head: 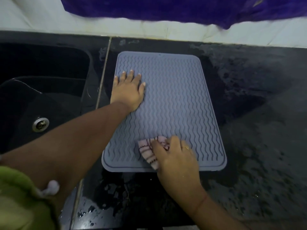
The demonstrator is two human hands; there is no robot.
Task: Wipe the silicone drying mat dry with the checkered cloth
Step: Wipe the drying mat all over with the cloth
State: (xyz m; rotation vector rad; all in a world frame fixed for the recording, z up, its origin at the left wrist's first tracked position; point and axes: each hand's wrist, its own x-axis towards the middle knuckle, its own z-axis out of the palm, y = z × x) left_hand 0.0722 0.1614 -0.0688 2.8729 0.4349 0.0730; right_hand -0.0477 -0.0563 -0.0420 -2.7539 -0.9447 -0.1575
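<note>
Single head-worn wide-angle view, looking steeply down and forward over the dark surface (249, 113), close above both forearms, sink (41, 97) at frame left, wall at top, edges bowed by the lens

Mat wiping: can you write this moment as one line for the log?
step: wiping | left hand: flat on mat, steadying | right hand: grips checkered cloth at near edge | counter: wet

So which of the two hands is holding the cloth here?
The right hand, at the mat's near edge, grips the checkered cloth. The left hand lies flat and empty on the mat's far-left part.
</note>
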